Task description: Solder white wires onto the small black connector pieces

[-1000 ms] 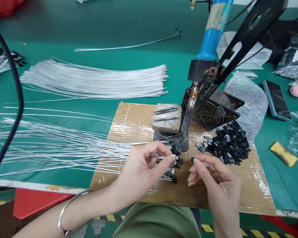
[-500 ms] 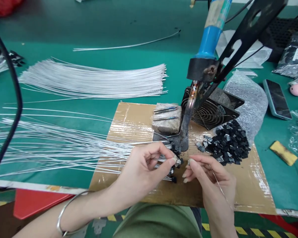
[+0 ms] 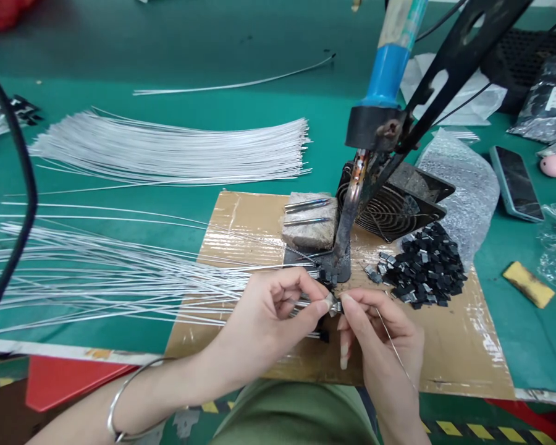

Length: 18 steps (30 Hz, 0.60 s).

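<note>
My left hand (image 3: 290,315) pinches a small metal-and-black connector (image 3: 335,306) between thumb and index finger; the fingertips cover most of it. My right hand (image 3: 380,340) meets it from the right, thumb and index finger closed against the connector's end. A thin solder wire (image 3: 393,346) runs through the right hand's fingers and trails across its palm side. Just behind the fingertips, the bent shaft of a blue-handled soldering iron (image 3: 352,201) slants down from a black bracket. White wires (image 3: 204,278) with black ends lie under and left of my left hand.
Cardboard (image 3: 463,352) covers the work spot. A block with metal tips (image 3: 309,228) and a fan (image 3: 393,210) stand behind. Loose black connectors (image 3: 429,266) are heaped right. A bundle of white wires (image 3: 176,148), a phone (image 3: 518,182) and a yellow sponge (image 3: 528,284) lie around.
My right hand has moved left, closing the gap, and its fingertips now meet the connector at my left fingertips. My left hand has stayed nearly in place.
</note>
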Each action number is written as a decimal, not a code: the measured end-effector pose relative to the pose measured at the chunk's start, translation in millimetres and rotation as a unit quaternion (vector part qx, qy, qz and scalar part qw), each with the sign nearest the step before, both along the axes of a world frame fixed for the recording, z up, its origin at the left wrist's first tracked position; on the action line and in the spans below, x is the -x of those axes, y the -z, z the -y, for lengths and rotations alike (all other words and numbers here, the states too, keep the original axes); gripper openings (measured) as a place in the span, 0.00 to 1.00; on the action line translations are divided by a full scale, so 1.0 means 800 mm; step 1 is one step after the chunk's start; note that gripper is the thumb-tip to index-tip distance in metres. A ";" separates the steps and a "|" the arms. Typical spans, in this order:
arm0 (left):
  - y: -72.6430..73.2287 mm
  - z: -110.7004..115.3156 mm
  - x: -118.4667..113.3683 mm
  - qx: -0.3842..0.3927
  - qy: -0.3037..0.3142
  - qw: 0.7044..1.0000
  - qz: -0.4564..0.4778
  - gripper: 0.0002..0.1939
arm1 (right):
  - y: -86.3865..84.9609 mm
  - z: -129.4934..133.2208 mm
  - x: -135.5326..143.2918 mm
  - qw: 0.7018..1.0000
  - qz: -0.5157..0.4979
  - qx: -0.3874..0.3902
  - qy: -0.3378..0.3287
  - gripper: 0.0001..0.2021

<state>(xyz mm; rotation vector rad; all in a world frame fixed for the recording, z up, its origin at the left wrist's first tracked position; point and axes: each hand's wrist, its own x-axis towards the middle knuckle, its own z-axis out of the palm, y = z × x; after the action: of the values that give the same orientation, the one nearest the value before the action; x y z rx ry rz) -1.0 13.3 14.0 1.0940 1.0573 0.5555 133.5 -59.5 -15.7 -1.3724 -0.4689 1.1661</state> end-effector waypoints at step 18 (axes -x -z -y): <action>0.001 -0.001 -0.003 -0.005 -0.013 1.000 0.007 0.08 | 0.020 0.001 -0.003 0.998 0.017 -0.037 -0.056 0.08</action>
<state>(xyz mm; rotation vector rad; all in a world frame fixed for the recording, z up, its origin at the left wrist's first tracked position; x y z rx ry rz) 1.7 14.0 13.3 1.0848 1.0589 0.5878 135.5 -60.2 -31.4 -1.3173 -0.6140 1.2063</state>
